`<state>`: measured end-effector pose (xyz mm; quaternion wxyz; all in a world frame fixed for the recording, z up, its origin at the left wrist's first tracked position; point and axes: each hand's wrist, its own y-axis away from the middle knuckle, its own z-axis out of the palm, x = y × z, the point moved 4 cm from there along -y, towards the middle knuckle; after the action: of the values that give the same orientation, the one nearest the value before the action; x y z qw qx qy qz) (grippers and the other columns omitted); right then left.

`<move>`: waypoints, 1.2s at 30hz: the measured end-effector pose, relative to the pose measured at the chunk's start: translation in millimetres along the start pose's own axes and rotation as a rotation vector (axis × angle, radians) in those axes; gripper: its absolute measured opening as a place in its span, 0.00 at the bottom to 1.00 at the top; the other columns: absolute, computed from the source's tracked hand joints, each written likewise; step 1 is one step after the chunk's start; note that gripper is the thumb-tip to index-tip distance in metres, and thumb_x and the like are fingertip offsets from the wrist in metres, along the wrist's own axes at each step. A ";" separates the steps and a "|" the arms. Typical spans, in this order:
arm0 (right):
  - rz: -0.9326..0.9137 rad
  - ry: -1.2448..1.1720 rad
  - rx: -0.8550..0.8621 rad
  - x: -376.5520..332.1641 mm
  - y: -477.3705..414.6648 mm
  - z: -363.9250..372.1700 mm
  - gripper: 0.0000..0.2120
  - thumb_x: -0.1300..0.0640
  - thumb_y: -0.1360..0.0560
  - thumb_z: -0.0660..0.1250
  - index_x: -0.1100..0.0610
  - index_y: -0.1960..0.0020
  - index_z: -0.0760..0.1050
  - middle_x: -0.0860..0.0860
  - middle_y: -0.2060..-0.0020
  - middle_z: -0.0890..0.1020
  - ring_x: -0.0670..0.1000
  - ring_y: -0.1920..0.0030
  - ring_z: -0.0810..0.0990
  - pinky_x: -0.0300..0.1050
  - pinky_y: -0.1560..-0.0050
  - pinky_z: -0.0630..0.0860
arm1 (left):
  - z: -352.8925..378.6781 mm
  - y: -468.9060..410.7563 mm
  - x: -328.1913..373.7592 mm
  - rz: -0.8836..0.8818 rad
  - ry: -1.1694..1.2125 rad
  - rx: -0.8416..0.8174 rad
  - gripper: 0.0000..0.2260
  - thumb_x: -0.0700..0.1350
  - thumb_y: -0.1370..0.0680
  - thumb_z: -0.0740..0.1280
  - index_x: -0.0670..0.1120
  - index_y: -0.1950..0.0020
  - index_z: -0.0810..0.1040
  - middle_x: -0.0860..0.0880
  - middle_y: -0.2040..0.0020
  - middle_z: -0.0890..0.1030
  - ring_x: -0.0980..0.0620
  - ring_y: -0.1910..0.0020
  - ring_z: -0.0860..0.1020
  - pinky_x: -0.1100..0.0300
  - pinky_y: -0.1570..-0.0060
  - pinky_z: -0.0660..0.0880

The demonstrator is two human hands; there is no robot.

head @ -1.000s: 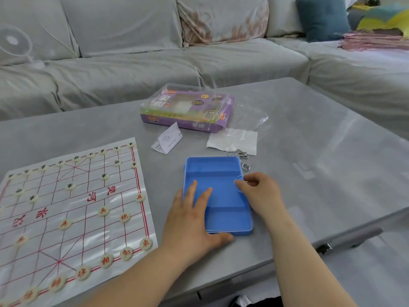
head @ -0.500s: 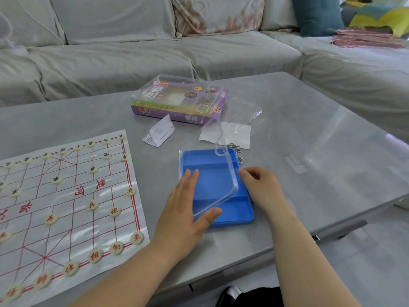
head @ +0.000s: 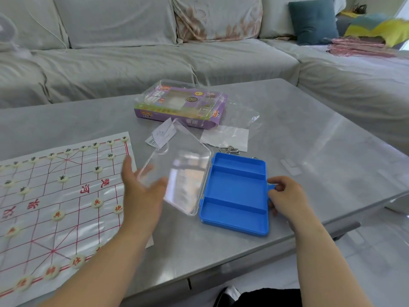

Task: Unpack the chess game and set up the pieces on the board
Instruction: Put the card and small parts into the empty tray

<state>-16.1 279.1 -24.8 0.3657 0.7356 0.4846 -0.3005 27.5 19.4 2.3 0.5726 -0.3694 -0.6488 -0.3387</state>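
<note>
Head view, near to far. Both forearms reach in from the near edge of the grey tabletop (head: 309,134). The left hand (head: 141,193) is spread, fingers straight, under the free edge of the clear lid (head: 181,173); whether it bears the lid's weight cannot be told. The right hand (head: 285,196) has its fingers curled round the right rim of the blue tray (head: 234,193), thumb at the small tab. The tray lies flat near the front edge, its three compartments bare. The lid, joined along the tray's left edge, leans out to the left; half a second earlier it stood half raised over the tray, and a second earlier it was closed under the flat left hand. Left of the hands lies the board sheet (head: 66,231), red-lined, with the round pieces (head: 58,214) set on its crossings; it has stayed in place. Beyond the tray: metal rings (head: 230,149), a plastic bag (head: 225,137) and a paper slip (head: 159,135); farther, the purple box (head: 179,103). Behind the tabletop stands a pale sofa (head: 132,58) with a teal cushion (head: 313,21).
</note>
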 end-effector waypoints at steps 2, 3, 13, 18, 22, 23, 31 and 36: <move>0.027 -0.025 -0.003 2.5 -2.1 -3.3 0.15 0.71 0.28 0.55 0.61 0.46 0.73 0.52 0.68 0.71 0.53 0.68 0.71 0.44 0.68 0.69 | -9.8 -8.0 6.0 0.010 -0.068 0.059 0.37 0.37 0.26 0.66 0.55 0.26 0.47 0.52 0.32 0.65 0.50 0.46 0.74 0.56 0.48 0.71; 0.034 -0.020 0.000 3.4 -2.9 -4.6 0.15 0.71 0.28 0.55 0.61 0.46 0.74 0.52 0.68 0.71 0.54 0.67 0.72 0.44 0.67 0.69 | -11.8 -12.3 6.9 0.023 -0.141 0.055 0.37 0.37 0.26 0.66 0.54 0.26 0.47 0.51 0.31 0.63 0.51 0.45 0.72 0.56 0.49 0.70; 0.043 0.109 -0.015 -0.8 -5.6 -9.3 0.13 0.67 0.26 0.57 0.60 0.44 0.73 0.52 0.60 0.75 0.52 0.59 0.72 0.46 0.54 0.69 | 63.4 -4.6 1.2 0.427 -1.033 -0.593 0.30 0.56 0.23 0.58 0.53 0.26 0.48 0.53 0.24 0.48 0.53 0.26 0.48 0.58 0.29 0.47; -0.189 0.172 0.145 -38.5 -26.4 -17.4 0.12 0.60 0.25 0.61 0.58 0.42 0.74 0.55 0.43 0.76 0.52 0.49 0.73 0.43 0.50 0.68 | 90.9 3.0 -23.5 0.460 -1.147 -0.796 0.28 0.61 0.23 0.52 0.55 0.26 0.49 0.52 0.24 0.41 0.54 0.26 0.42 0.56 0.29 0.38; -0.171 0.428 -0.045 -67.8 -66.7 8.1 0.16 0.54 0.25 0.64 0.59 0.40 0.72 0.56 0.41 0.76 0.56 0.43 0.74 0.45 0.46 0.69 | 92.4 2.1 -29.3 0.478 -1.112 -0.820 0.26 0.62 0.23 0.52 0.56 0.27 0.54 0.52 0.25 0.39 0.55 0.26 0.40 0.57 0.30 0.35; -0.134 0.519 -0.091 -71.4 -75.3 16.1 0.16 0.52 0.26 0.64 0.60 0.42 0.72 0.56 0.42 0.75 0.56 0.44 0.74 0.45 0.47 0.69 | 92.7 1.2 -29.6 0.482 -1.108 -0.831 0.26 0.62 0.23 0.52 0.57 0.27 0.54 0.52 0.25 0.39 0.55 0.26 0.39 0.57 0.31 0.35; -0.112 0.866 -0.233 -86.8 -102.4 47.8 0.09 0.57 0.26 0.64 0.63 0.54 0.72 0.57 0.56 0.76 0.54 0.58 0.74 0.42 0.61 0.70 | 94.5 -0.3 -32.4 0.481 -1.103 -0.845 0.30 0.67 0.27 0.48 0.57 0.27 0.54 0.53 0.25 0.38 0.56 0.27 0.39 0.57 0.31 0.33; -0.124 0.799 -0.222 -85.5 -103.1 52.7 0.05 0.63 0.27 0.62 0.63 0.62 0.69 0.56 0.62 0.73 0.53 0.63 0.70 0.40 0.65 0.66 | 94.4 0.4 -33.1 0.492 -1.070 -0.848 0.32 0.68 0.29 0.49 0.57 0.27 0.55 0.53 0.25 0.40 0.56 0.27 0.40 0.58 0.31 0.33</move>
<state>-146.8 220.3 -11.2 0.2072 0.7199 0.6612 0.0410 -16.3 98.0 -41.4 0.0438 -0.8100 -0.5511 -0.1956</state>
